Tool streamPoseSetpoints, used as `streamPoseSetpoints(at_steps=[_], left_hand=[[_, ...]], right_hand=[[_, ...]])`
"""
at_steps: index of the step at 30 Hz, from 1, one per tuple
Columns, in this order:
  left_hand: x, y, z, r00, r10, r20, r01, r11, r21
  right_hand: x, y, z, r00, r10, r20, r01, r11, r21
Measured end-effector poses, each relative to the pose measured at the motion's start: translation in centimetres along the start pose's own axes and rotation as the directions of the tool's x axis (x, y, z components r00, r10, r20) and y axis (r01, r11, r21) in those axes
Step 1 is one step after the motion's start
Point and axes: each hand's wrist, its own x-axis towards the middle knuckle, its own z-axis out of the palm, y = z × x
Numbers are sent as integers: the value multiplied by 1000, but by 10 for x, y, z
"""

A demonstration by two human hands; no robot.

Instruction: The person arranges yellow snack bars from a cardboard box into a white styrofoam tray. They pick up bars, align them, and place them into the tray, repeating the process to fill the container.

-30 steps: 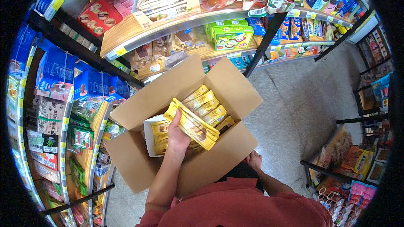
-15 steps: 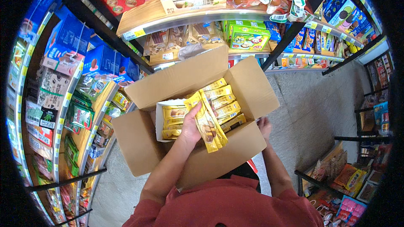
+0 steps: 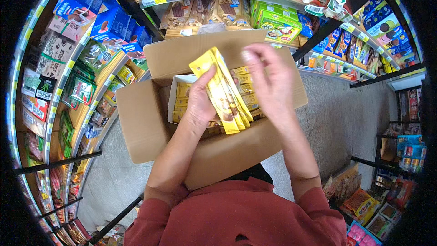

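My left hand (image 3: 203,98) is closed around several long yellow snack packets (image 3: 224,93), held fanned at a slant above an open cardboard box (image 3: 182,59). To the right of them, over the box's right side, is my right hand (image 3: 273,79), slightly blurred. Its fingers are loosely bent and apart from the packets, and I see nothing in them. Inside the box, a white inner carton (image 3: 172,98) holds more yellow packets (image 3: 183,92) on its left side. Further packets (image 3: 243,78) lie in the box behind the held ones, partly covered by my hands.
Shelves of blue boxes (image 3: 111,25) and bagged snacks (image 3: 82,89) curve along the left. Ahead, a shelf carries green boxes (image 3: 275,23) and brown packs (image 3: 205,11). A black shelf post (image 3: 314,41) stands at the right, beside grey floor (image 3: 337,109). Low racks (image 3: 364,200) line the lower right.
My right hand has come up from beside the box's right side to over it. My left hand has raised the yellow packets slightly. The view has shifted, and the shelf ahead sits higher.
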Motion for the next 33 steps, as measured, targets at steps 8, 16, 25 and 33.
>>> streamPoseSetpoints(at_steps=[8,16,25,33], left_hand=[[-9,14,-35,934,241,-265,-210,968,140],[14,-11,-48,940,184,-287,-117,965,235],[17,-24,-37,930,199,-308,-142,970,199],[17,-22,-33,928,229,-294,-176,965,196]], right_hand=[[-67,67,88,916,300,267,-340,933,119],[-97,102,94,894,431,124,-448,864,228],[-103,99,84,914,403,-34,-382,888,256],[-101,94,83,931,341,-130,-292,911,291]])
